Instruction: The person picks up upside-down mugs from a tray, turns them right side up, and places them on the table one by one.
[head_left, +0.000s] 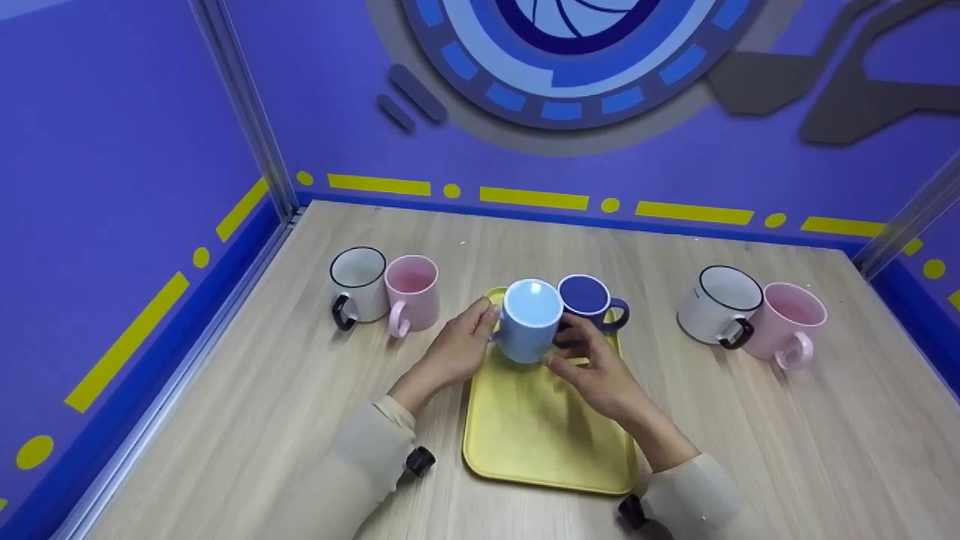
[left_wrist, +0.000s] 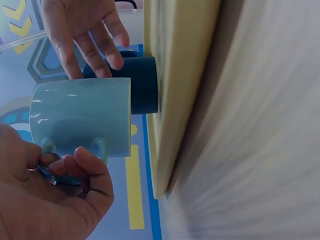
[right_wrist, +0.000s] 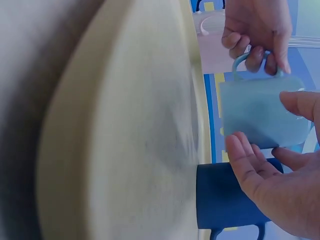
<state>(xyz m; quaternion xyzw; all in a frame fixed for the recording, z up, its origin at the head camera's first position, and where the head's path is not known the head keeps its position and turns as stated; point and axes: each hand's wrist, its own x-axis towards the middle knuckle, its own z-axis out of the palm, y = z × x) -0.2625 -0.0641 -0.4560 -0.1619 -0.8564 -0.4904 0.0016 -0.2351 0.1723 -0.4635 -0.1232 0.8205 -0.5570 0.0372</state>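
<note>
A light blue mug [head_left: 531, 330] is held upright a little above the far end of a yellow tray [head_left: 547, 442]. My left hand [head_left: 463, 341] grips its handle [left_wrist: 100, 149], with curled fingers through the loop in the left wrist view. My right hand [head_left: 600, 371] is at the mug's other side, fingers spread and fairly straight; whether they touch it is hard to tell. Just right of the light blue mug, a dark blue mug [head_left: 583, 294] stands on the tray, its handle pointing right. The right hand partly covers it.
To the left on the wooden table [head_left: 315, 420] stand a black-rimmed white mug [head_left: 360, 289] and a pink mug [head_left: 414, 289]. Another white mug [head_left: 716, 307] and pink mug [head_left: 784, 322] stand close together at the right. Blue-purple panels [head_left: 300, 97] border the table's back and sides.
</note>
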